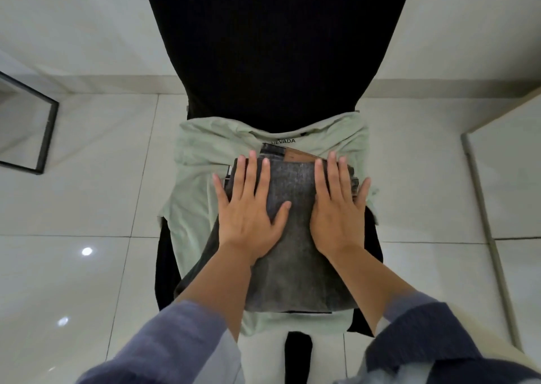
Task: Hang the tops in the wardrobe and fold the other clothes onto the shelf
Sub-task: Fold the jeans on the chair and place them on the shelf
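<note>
Both hands lie flat with straight fingers, side by side, a gap between them. The left hand (pixel 248 208) and right hand (pixel 336 208) press on folded grey jeans (pixel 295 255). Under the jeans lies a green top (pixel 196 184), on a black chair (pixel 272 47).

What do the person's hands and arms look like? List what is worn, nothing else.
Both the left hand and the right hand are bare: no gloves, and no rings or watch show. The forearms are uncovered, with loose sleeves pushed up toward the elbows. The left sleeve is a muted blue-grey fabric; the right sleeve looks a darker blue-grey, with a paler patch at its lower edge.
</note>
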{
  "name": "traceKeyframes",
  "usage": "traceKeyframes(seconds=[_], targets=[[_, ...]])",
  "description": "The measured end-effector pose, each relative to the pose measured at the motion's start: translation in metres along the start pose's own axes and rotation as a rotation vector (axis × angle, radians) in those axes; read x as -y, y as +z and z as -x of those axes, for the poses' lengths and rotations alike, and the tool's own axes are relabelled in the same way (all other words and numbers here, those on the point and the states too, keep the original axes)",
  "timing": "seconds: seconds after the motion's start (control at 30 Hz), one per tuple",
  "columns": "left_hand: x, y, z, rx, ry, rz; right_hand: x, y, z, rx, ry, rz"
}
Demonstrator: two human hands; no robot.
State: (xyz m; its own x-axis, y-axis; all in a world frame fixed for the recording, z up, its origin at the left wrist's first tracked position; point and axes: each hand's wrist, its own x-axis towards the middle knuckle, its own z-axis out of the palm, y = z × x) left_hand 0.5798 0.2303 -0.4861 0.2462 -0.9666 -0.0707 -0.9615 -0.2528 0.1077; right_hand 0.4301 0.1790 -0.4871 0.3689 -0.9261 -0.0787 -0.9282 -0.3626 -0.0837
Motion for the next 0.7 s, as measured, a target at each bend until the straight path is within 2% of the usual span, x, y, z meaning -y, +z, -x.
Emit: traceKeyframes(seconds=[0.27, 0.37, 0.53, 0.7], targets=[[0.005, 0.019, -0.018, 0.083, -0.001, 0.038, -0.008, 0.020, -0.024, 0.142, -0.032, 0.000], [0.004, 0.016, -0.015, 0.086, -0.002, 0.044, -0.007, 0.016, -0.020, 0.126, -0.035, -0.001], [-0.004, 0.006, 0.022, 0.121, -0.051, 0.084, -0.007, 0.005, 0.020, 0.178, 0.037, 0.021], [0.002, 0.010, 0.071, 0.071, -0.019, 0.028, -0.008, 0.004, 0.067, 0.160, 0.070, 0.035]])
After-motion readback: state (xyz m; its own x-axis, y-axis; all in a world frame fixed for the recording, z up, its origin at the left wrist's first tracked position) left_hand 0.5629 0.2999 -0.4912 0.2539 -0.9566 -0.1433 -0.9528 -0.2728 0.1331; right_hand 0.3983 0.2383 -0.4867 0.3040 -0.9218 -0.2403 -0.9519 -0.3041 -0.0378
